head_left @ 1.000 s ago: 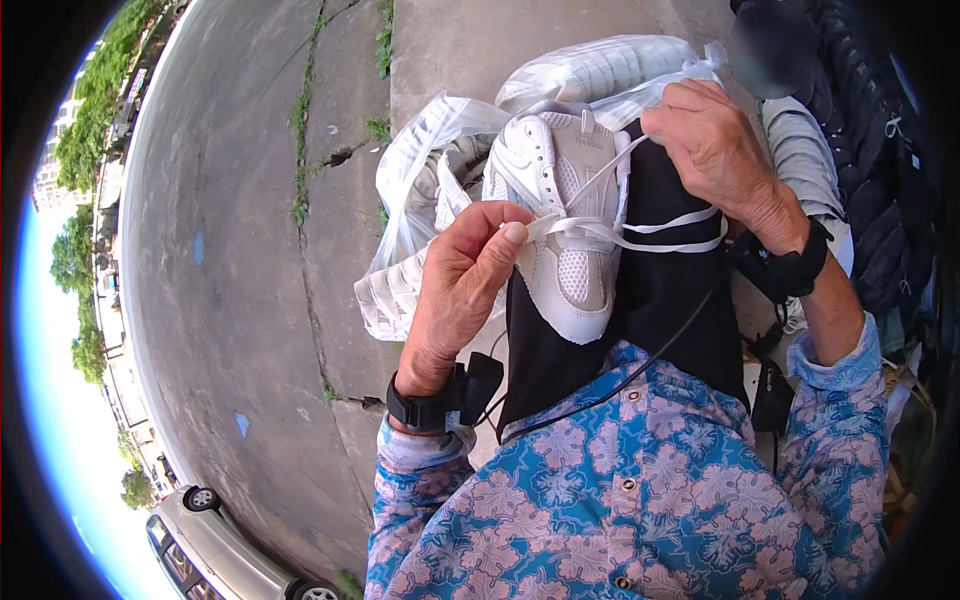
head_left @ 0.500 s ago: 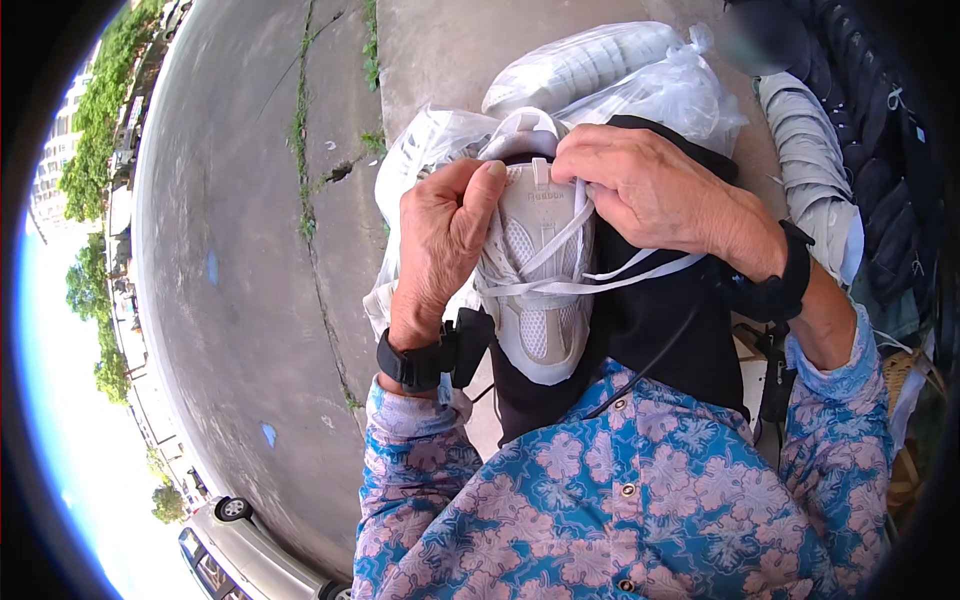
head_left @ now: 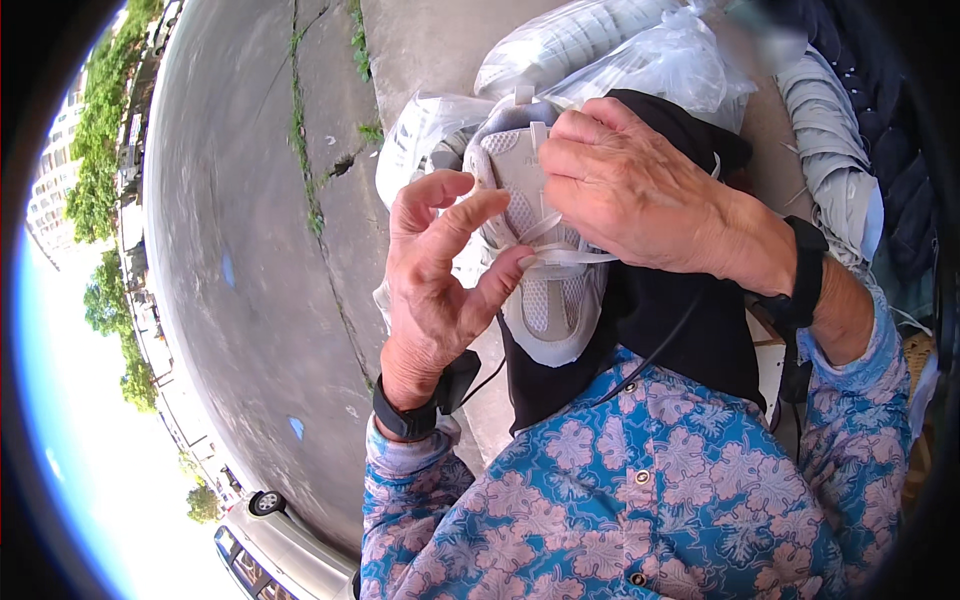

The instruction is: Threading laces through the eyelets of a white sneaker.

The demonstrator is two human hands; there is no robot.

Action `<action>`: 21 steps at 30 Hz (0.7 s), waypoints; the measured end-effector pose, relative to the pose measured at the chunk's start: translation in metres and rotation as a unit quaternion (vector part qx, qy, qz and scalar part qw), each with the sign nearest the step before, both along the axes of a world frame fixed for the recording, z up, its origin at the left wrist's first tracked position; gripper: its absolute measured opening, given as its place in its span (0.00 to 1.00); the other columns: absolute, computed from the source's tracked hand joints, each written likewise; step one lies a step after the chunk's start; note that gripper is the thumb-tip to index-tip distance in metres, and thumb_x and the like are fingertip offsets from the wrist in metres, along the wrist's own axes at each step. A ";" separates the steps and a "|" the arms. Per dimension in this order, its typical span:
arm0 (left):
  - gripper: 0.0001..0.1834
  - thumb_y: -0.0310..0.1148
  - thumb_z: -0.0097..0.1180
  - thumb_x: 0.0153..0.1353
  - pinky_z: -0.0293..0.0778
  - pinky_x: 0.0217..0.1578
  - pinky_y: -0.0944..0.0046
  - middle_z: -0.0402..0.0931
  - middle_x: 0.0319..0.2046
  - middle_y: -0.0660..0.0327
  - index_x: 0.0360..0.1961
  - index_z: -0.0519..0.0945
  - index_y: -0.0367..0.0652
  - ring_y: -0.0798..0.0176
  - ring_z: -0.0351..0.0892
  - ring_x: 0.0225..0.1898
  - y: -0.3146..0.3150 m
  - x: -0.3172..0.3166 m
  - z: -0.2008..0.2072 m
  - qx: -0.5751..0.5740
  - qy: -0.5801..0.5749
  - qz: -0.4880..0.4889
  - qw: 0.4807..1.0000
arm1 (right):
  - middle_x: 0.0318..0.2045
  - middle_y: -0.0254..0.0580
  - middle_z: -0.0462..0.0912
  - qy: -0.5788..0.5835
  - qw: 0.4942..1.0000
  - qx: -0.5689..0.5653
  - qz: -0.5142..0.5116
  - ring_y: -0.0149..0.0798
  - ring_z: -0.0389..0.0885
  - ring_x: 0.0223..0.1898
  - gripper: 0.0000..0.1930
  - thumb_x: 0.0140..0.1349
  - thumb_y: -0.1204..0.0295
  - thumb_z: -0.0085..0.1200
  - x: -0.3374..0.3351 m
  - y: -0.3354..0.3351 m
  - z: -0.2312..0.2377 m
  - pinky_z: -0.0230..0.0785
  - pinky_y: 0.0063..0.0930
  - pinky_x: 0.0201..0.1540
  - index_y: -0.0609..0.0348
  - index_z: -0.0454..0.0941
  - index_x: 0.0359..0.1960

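A light grey and white sneaker with mesh panels lies on the black cloth over my lap, its toe toward me. White shoelace crosses its front. At the shoe's left side, my left hand is open, thumb and fingers apart, with the thumb tip against the lace. Over the right side of the tongue, my right hand is closed on the shoelace. Its fingertips are hidden beneath the hand, and a bit of white lace shows behind the knuckles.
Clear plastic bags of pale items lie beyond the shoe. At right are a row of stacked light grey pieces and a pile of dark ones. Cracked concrete stretches left, with a parked silver car at lower left.
My left hand has left the shoe's upper edge, moved down toward the crossed laces and spread its fingers. My right hand has turned over the tongue, hiding its fingertips.
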State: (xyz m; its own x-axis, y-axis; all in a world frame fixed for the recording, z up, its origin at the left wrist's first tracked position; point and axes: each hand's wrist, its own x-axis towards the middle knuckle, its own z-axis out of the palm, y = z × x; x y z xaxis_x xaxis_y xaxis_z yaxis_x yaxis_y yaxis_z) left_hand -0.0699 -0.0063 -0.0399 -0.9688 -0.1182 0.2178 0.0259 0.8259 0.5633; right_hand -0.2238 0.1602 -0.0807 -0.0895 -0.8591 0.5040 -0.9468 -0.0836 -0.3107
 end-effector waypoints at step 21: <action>0.09 0.26 0.62 0.57 0.73 0.38 0.61 0.76 0.32 0.58 0.37 0.76 0.39 0.57 0.75 0.34 0.003 -0.009 0.008 -0.028 -0.099 -0.073 0.992 | 0.31 0.36 0.74 -0.024 1.000 0.012 0.009 0.37 0.73 0.42 0.05 0.52 0.71 0.60 -0.013 0.007 0.003 0.64 0.34 0.50 0.55 0.77 0.27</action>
